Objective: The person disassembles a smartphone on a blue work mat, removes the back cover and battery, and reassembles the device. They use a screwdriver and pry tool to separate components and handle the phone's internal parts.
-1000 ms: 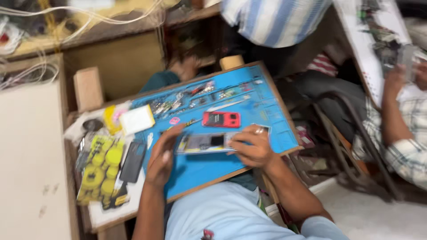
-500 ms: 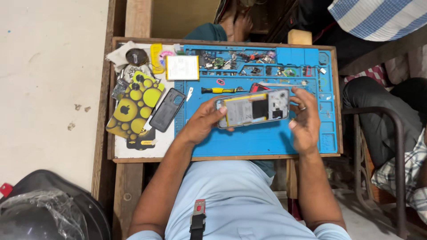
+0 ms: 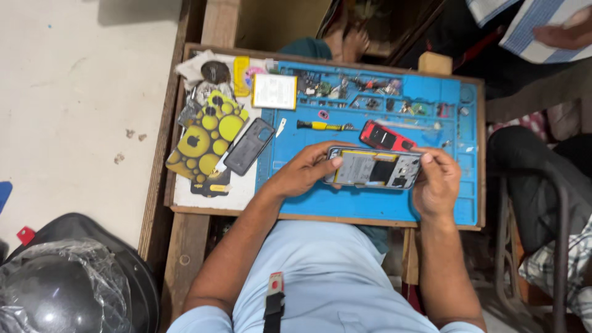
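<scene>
An opened phone, back cover off with its inner parts showing, lies flat over a blue work mat. My left hand grips the phone's left end, thumb on top. My right hand holds the right end, fingertips at its upper corner. A red flat tool lies just behind the phone, touching or nearly touching it. A yellow-handled screwdriver rests further back on the mat.
A dark phone back cover and a yellow-spotted black case lie left of the mat. A pale battery and small parts sit in the mat's back trays. A wrapped helmet is lower left. Another person's hand is upper right.
The view has swung and steadied over the tray. Both hands kept hold of the opened phone and drew it slightly nearer; the red tool now shows behind it.
</scene>
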